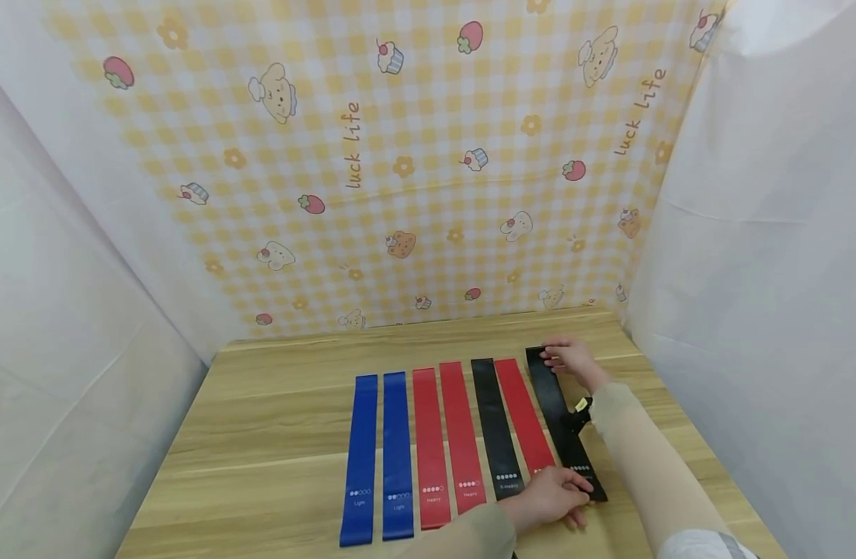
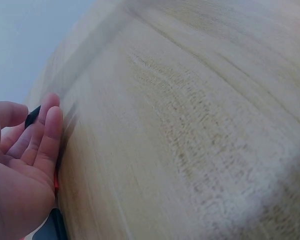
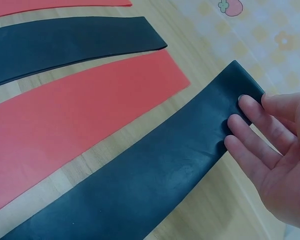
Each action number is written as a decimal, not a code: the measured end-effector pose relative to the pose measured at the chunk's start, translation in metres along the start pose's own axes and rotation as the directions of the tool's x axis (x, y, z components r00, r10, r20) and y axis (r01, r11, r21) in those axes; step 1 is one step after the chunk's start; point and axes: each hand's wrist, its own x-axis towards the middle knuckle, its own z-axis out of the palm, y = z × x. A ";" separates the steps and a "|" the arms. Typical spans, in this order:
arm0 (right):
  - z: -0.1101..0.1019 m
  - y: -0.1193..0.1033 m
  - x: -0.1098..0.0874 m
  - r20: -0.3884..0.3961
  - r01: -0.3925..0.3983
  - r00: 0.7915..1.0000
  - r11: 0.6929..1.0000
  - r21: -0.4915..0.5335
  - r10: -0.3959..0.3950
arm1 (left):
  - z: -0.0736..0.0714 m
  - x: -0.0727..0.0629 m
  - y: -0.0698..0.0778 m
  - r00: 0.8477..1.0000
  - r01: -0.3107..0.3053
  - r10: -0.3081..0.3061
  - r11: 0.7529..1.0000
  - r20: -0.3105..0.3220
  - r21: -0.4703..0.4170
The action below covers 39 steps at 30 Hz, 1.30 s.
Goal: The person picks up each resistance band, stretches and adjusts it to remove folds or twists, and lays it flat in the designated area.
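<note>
The rightmost black resistance band [image 1: 555,404] lies flat and slanted on the table. At its far end my right hand [image 1: 575,362] pinches the edge; in the right wrist view, the fingertips [image 3: 247,102] lie on top of the band and the thumb is at the end edge. My left hand [image 1: 550,497] pinches the near end, where a dark bit of band [image 2: 32,117] shows between thumb and fingers. Just left of this band lies a red resistance band [image 1: 524,411], its near end partly hidden under my left hand.
Further left, a black band [image 1: 496,419], two red bands, a blue band [image 1: 398,450] and another blue band [image 1: 360,450] lie side by side. A small black device [image 1: 578,418] sits at my right wrist. White sheets and a checked cloth [image 1: 428,210] surround the wooden table [image 1: 260,435].
</note>
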 end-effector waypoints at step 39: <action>0.022 0.024 0.001 0.012 -0.034 0.999 0.999 -0.035 0.035 | -0.003 -0.010 0.006 0.996 -0.016 0.000 0.982 0.084 0.189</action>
